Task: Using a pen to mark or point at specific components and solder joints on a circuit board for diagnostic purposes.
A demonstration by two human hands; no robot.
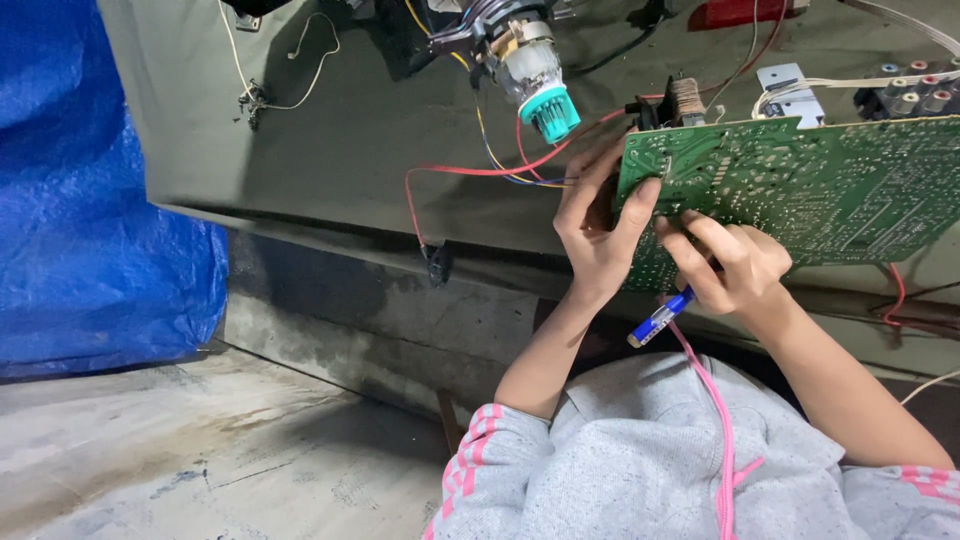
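Observation:
A green circuit board (830, 185) stands tilted on its edge on the grey bench, solder side toward me. My left hand (595, 225) grips its left edge, thumb on the face and fingers behind. My right hand (725, 262) presses against the board's lower left part and holds a blue-handled tool (660, 318) whose handle sticks out below the palm; its tip is hidden by my fingers. Red, blue and yellow wires (500, 165) run from the board's left side toward a tube neck with a teal cap (535, 80).
A blue tarp (90, 200) hangs at the left. The grey bench (350, 150) carries loose wires, a connector block (905, 95) at the top right and a white plug (790, 90). A concrete floor (200, 450) lies below. My grey hooded top (650, 460) fills the foreground.

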